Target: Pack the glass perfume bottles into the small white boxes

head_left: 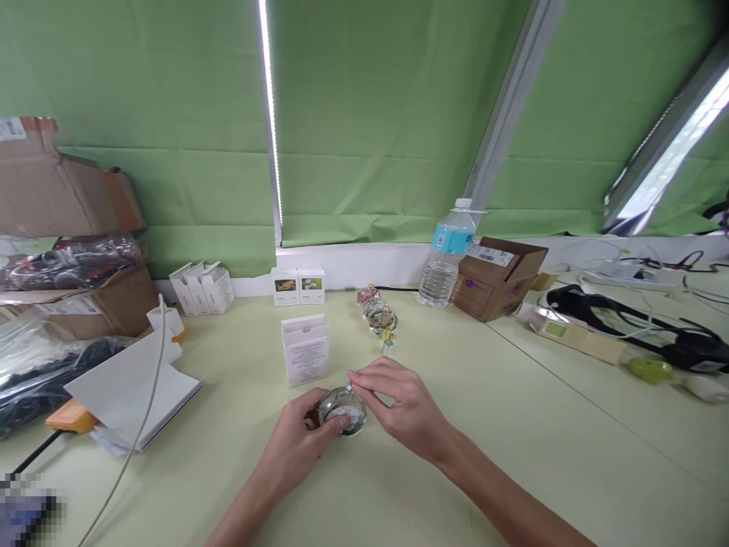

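Note:
My left hand point(304, 433) is wrapped round a small round clear glass perfume bottle point(348, 416), its thumb across the front. The bottle is held low over the table, tilted, with some lettering on the glass. At its silver neck point(349, 387), the fingertips of my right hand point(392, 391) pinch the top; whether a separate part is between them is hidden. Just behind the hands stands an open white box point(306, 353) with printed text. Beyond my right hand, a small gold-topped piece point(387, 339) stands near a row of similar round glass bottles point(381, 319).
Two white boxes with flower pictures point(298, 286) and several open white boxes point(202, 289) line the wall. A water bottle point(447, 262) and cardboard box point(495, 277) stand at back right. Papers point(137, 395) and a cable point(149, 410) lie left; a black headset point(643, 327) lies right.

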Demonstrator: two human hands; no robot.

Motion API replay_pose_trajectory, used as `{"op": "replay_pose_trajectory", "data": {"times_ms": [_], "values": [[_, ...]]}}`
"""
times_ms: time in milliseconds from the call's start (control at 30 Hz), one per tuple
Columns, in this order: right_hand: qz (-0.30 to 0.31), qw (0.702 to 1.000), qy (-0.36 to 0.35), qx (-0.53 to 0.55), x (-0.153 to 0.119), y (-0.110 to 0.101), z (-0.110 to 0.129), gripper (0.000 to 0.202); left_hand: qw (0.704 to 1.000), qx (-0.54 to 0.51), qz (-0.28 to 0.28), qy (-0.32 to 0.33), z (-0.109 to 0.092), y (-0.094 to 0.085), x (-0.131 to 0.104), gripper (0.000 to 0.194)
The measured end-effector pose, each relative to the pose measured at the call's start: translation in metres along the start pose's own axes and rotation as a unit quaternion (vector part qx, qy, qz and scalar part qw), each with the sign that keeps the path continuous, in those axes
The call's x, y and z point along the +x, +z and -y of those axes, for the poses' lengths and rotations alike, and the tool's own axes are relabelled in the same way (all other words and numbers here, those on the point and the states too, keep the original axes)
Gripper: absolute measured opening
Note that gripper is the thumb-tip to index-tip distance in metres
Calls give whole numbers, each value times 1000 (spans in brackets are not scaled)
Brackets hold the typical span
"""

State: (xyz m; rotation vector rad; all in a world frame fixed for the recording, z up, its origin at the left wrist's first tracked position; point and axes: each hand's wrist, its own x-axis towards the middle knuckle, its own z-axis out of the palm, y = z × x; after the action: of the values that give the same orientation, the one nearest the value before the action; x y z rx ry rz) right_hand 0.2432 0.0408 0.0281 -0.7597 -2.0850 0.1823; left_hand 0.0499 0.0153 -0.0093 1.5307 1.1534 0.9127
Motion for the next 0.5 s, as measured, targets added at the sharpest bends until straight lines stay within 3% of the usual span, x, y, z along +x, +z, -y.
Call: {"op": "replay_pose_trajectory", "data": {"times_ms": [500], "values": [[24,999,-15,-42,6,0,9,24,1000,2,-4,6,-1,0,0,29]]}}
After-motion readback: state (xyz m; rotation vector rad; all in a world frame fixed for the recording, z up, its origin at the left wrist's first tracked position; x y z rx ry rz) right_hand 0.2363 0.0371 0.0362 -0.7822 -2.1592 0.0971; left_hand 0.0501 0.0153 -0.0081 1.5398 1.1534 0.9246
